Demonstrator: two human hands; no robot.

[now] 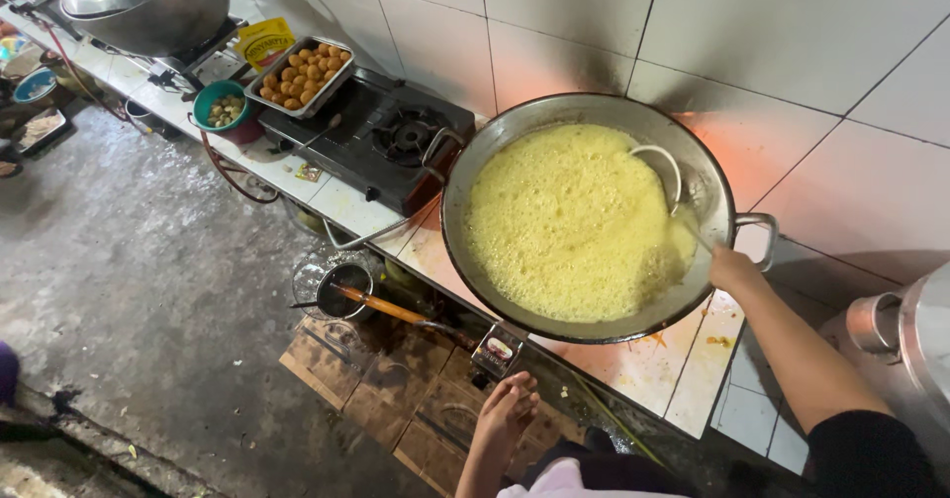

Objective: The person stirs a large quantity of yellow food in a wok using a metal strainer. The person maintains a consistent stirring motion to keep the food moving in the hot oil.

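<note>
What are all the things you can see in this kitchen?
wok: 1, silver, on the counter, full of foaming yellow oil
skimmer: 1, wire, inside the wok
gas stove: 1, black, left of the wok
tray of fried balls: 1, metal, golden balls, on the stove
bowl: 1, teal, beside the tray
big pot: 1, silver, far left
strainer: 1, orange handle, below the counter
left hand: empty, open, in the air
right hand: holding the skimmer handle

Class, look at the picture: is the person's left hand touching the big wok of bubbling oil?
No: the left hand hangs free below the counter edge, apart from the wok, while the right hand holds the skimmer handle at its rim.
</note>
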